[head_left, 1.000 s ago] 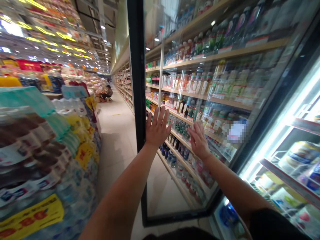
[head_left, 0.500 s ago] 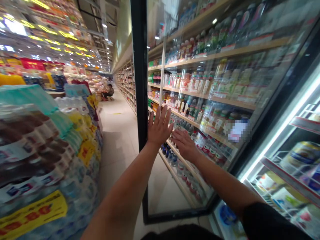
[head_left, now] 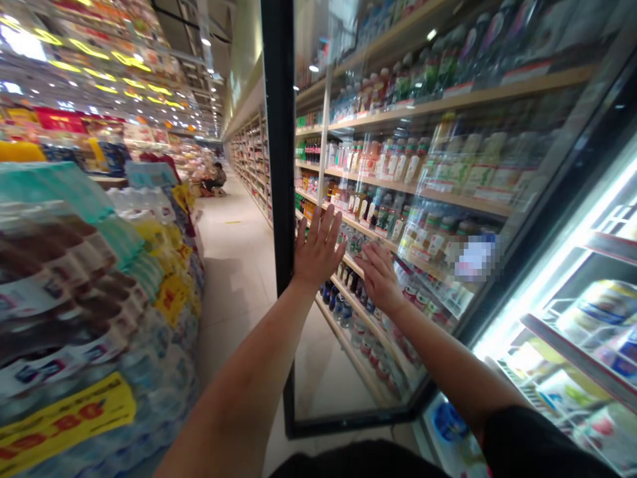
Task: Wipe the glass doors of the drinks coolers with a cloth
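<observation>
A glass cooler door (head_left: pixel 343 398) with a black frame stands swung open in front of me. My left hand (head_left: pixel 318 255) lies on the glass beside the frame's left upright, fingers spread and pointing up. To its right, my right hand (head_left: pixel 381 279) is at the glass too, its fingers stretched out and slightly bent. Whether anything thin is under the right palm cannot be made out. Shelves of bottled drinks (head_left: pixel 398 162) show through the pane. A small blurred patch (head_left: pixel 475 257) is on the door's right part.
The lit cooler interior (head_left: pixel 587 332) holds packaged goods on the right. Shrink-wrapped bottle packs (head_left: pixel 60 285) are stacked on the left, with a yellow price sign (head_left: pixel 70 421). An aisle floor (head_left: pixel 229 265) runs between, where a person (head_left: pixel 215 178) crouches far off.
My right hand has slid a little to the right and up along the glass, away from my left hand. The left hand keeps its place on the pane.
</observation>
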A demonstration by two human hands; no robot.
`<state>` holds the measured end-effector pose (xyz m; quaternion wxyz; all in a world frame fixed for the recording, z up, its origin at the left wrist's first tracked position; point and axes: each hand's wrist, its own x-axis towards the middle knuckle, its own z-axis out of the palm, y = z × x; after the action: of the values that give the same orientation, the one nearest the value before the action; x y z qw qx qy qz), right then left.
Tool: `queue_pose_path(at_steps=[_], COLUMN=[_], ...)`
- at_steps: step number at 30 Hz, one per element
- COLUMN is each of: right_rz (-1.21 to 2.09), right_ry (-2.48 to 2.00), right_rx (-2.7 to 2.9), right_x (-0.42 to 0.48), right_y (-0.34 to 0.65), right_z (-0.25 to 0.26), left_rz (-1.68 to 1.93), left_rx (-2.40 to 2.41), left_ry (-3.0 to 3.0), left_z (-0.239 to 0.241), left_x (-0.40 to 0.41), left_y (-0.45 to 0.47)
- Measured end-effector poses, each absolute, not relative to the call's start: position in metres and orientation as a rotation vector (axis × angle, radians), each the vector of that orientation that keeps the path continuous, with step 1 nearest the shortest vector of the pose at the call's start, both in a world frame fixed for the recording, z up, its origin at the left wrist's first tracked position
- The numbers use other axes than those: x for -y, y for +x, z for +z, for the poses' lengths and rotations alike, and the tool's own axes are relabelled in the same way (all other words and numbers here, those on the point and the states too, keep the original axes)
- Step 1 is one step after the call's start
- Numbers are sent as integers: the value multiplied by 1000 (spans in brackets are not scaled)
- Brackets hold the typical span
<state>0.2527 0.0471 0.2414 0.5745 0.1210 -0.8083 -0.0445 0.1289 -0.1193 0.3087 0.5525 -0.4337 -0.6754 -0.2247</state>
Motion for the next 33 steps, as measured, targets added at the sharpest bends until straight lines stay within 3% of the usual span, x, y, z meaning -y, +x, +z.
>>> queue_pose_path(at_steps=[5, 11, 18, 25, 31, 33], right_rz=[-265, -32, -112, 162, 98, 90], right_ry=[546, 169, 233, -116, -47, -46], right_rx=[2048, 1851, 1987, 1648, 1867, 1881], right_x=[-49, -80, -93, -121, -116, -127], right_y=[266, 271, 286, 295, 313, 318], right_z=[210, 256, 190, 250, 179, 180], left_rz=[-539, -520, -468, -527, -534, -519], left_rx=[1613, 1585, 1523, 1598, 1586, 1560], left_ry=[-1039, -1029, -989, -1028, -1032, -1019], left_z=[307, 309, 309, 309, 308, 308], left_x=[121, 120, 122, 121, 121, 121], left_y=[129, 129, 132, 131, 131, 131])
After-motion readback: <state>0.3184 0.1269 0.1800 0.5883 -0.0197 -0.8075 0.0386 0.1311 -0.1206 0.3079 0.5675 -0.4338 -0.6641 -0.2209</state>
